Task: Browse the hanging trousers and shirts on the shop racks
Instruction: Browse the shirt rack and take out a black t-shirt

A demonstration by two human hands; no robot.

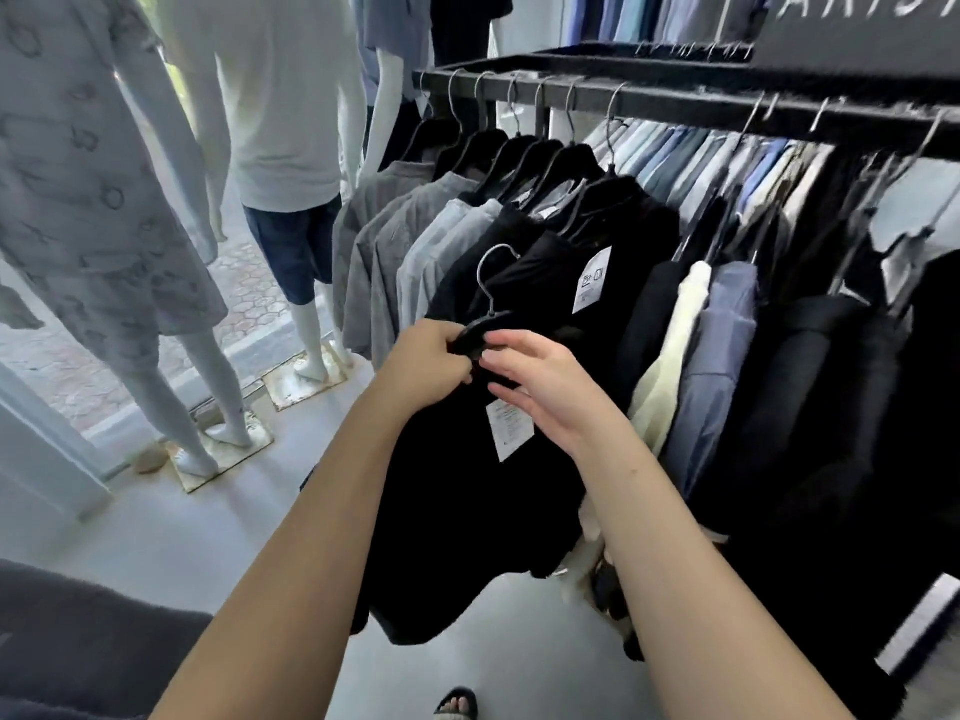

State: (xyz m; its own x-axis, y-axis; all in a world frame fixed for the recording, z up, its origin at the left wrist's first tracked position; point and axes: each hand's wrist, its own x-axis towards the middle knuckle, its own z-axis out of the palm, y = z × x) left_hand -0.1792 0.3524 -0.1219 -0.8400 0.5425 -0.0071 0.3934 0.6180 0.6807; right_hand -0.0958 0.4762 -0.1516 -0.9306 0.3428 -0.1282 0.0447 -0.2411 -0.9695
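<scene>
Both bare arms are stretched forward. The left hand (431, 363) is curled tight, with its fingers wrapped around something. The right hand (545, 387) is held open beside it, fingers straight and spread.

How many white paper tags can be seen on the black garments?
2. One tag hangs on a black shirt on the rack; the other tag is on the black garment off the rack, beside the right hand. More may be hidden.

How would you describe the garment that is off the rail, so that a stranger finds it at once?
Start at the black rail. In front of it, the left hand grips a hanger carrying a black garment. Unlike its neighbours, its hook hangs free.
</scene>
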